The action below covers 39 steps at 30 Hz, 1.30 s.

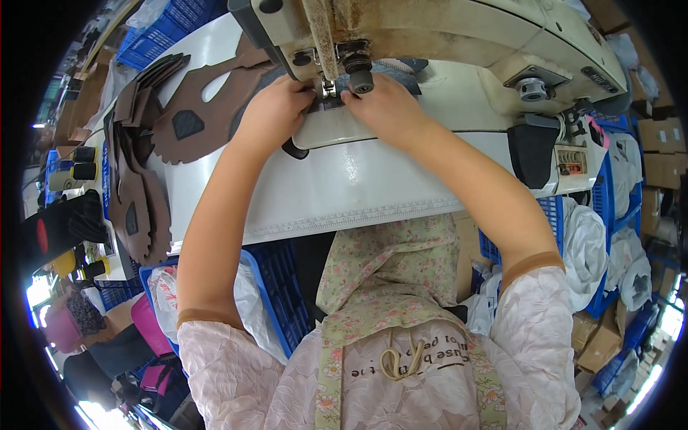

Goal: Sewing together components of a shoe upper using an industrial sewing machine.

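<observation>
A: Start with the left hand. What is it doing?
B: The left hand (287, 104) is bent over the work, fingers curled and turned in, tips close to the left of the foot (328, 89). Whether they pinch or only press, I can't tell.

A: And the right hand?
B: The right hand (380, 104) mirrors it, half curled, its fingertips just right of the foot. Its palm side is hidden, so I can't tell its grip either.

A: Where's the work?
B: A dark piece (410, 82) shows behind the right hand, on the bed of the machine (444, 43). How far it runs under the fingers is hidden.

A: What lies beside the left hand?
B: A brown piece (211, 140) with a cut-out hole, a scalloped edge and a black patch (188, 124), flat on the white table (351, 183). The left forearm passes over its right side.

A: Farther out?
B: More brown pieces (129, 172) are heaped at the table's left end, some drooping over the edge. Thread spools (84, 171) stand beyond them. A black pouch (532, 154) hangs at the right. Below the table, to the left, is a blue crate (283, 287); white bags (584, 244) fill the right side.
</observation>
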Motion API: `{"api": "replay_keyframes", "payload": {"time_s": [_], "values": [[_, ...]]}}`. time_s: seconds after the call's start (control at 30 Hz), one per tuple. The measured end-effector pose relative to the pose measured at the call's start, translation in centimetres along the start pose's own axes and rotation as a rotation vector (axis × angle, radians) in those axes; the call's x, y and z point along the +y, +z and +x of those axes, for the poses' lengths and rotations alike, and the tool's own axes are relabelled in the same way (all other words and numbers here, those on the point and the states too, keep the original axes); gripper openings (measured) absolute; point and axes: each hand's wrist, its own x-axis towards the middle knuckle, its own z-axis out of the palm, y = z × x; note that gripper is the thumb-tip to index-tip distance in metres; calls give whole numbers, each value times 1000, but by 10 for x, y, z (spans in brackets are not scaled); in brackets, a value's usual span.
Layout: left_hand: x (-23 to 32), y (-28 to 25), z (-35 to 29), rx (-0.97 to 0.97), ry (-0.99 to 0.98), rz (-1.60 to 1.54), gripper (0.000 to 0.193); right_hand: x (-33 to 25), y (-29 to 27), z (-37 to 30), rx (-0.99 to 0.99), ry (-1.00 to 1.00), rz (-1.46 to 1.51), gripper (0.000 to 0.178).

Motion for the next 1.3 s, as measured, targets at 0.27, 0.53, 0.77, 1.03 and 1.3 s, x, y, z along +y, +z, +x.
{"api": "replay_keyframes", "payload": {"time_s": [0.27, 0.53, 0.77, 1.03, 1.3], "values": [[-1, 1, 3, 62, -64, 13, 20, 0, 1, 4, -53, 186, 197, 24], [2, 2, 8, 42, -153, -8, 17, 3, 4, 4, -11, 87, -12, 10], [1, -1, 7, 10, -173, 16, 19, 7, 6, 6, 28, -23, -52, 12], [7, -2, 6, 39, -146, -13, 20, 7, 7, 5, -55, 134, 148, 18], [5, -1, 6, 34, -127, -8, 21, 9, 10, 2, -27, 85, 88, 18]]}}
